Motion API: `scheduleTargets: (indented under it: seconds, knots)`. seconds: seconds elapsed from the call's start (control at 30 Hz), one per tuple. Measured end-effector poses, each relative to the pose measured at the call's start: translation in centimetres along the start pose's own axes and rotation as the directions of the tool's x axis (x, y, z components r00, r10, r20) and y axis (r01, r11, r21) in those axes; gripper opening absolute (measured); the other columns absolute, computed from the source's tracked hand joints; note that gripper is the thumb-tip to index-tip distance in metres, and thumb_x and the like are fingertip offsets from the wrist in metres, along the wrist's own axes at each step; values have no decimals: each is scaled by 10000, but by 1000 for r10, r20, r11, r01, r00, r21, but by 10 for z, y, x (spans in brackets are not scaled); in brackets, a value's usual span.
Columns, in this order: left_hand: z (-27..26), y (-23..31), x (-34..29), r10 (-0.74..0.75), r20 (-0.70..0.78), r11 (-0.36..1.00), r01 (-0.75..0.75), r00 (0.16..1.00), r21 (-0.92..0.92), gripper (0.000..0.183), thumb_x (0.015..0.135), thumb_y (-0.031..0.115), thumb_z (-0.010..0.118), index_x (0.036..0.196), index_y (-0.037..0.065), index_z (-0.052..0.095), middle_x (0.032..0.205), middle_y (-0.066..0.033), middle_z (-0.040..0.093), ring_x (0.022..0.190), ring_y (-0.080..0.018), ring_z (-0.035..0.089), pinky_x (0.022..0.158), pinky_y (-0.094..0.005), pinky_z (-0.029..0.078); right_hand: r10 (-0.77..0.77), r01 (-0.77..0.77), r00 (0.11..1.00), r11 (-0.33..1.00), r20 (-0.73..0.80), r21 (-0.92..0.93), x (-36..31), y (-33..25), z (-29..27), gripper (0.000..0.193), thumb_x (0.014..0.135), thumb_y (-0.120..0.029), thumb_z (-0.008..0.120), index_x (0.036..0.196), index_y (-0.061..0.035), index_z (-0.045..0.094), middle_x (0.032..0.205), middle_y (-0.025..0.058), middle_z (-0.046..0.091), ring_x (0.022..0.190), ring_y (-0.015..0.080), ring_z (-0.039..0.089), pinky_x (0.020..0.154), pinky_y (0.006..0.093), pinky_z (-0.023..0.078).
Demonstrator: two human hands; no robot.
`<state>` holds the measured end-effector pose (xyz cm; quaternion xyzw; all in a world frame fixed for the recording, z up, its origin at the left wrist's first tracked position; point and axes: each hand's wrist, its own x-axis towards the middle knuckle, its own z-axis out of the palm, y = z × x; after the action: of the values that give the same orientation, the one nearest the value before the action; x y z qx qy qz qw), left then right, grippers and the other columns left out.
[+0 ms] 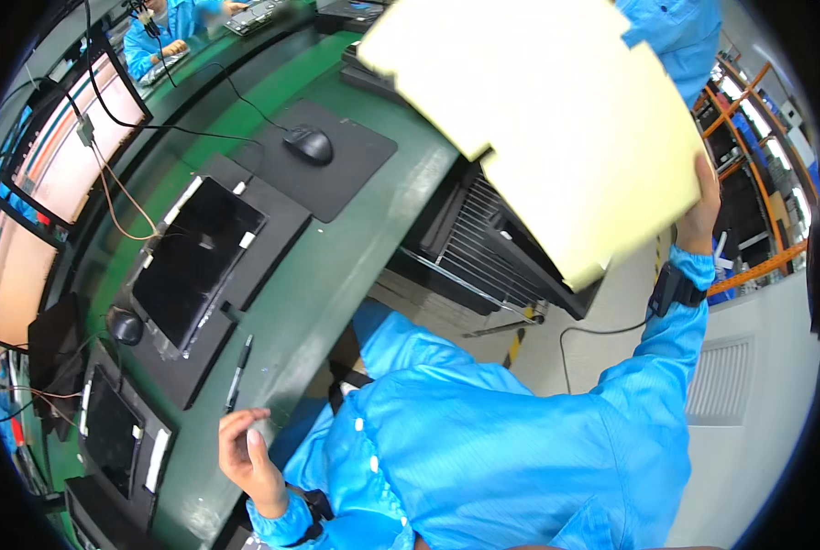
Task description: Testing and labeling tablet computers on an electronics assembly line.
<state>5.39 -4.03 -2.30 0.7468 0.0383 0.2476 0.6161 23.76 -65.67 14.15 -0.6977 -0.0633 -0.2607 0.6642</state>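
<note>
My right hand grips the edge of a large pale yellow sheet with notched edges. The sheet is raised at upper right, its outline a little blurred, and most of my fingers are hidden behind it. My left hand hovers by the green bench's near edge, fingers loosely bent, thumb apart, nothing in it. Just beyond its fingertips lies a dark pen. A dark display panel with wires attached rests on a black mat past the pen. Another dark panel lies farther left.
A black mouse sits on a grey mat; another mouse is beside the panel. Lit monitors line the left. A wire rack stands below the sheet. A co-worker works across the bench, and another blue sleeve shows behind the sheet.
</note>
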Motion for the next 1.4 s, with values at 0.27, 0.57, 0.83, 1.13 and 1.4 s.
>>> scheduleTargets:
  seconds: [0.27,0.57,0.83,1.13,1.4]
  knots:
    - [19,-18,3,98,296,973,-154,950,172,59,968,-7,634,1011,-25,671,965,-126,668,893,-206,644,806,-322,521,266,-220,942,950,205,-222,-85,-22,-55,524,775,-341,854,1104,22,667,1034,66,690,921,155,672,840,284,525]
    - [17,-51,-7,1,123,994,-14,992,106,58,936,-12,694,990,-30,703,884,-107,685,770,-162,631,673,-279,491,340,135,845,612,413,-779,-219,116,130,410,877,-336,786,1126,-16,728,1053,212,747,945,374,731,840,437,574]
    - [17,-55,-6,-9,135,992,-7,991,124,60,955,-1,680,999,-37,702,896,-100,678,738,-134,619,652,-263,487,516,117,751,512,413,-851,-257,262,199,458,881,-413,745,1134,-33,704,1020,232,736,961,408,720,848,496,570]
    - [20,-49,-6,-57,87,987,43,995,156,87,1005,32,644,1011,-45,686,920,-105,664,742,-132,623,669,-255,505,590,-63,703,608,397,-791,-297,309,205,493,929,-360,639,1188,48,543,1114,328,683,1014,508,664,919,563,526]
    - [19,-58,-8,-95,44,978,86,994,189,77,989,24,645,1000,-43,680,902,-111,678,738,-144,641,682,-270,522,657,-238,702,580,274,-779,-303,336,253,562,927,-343,660,1247,83,480,1147,382,640,1048,525,649,913,568,527]
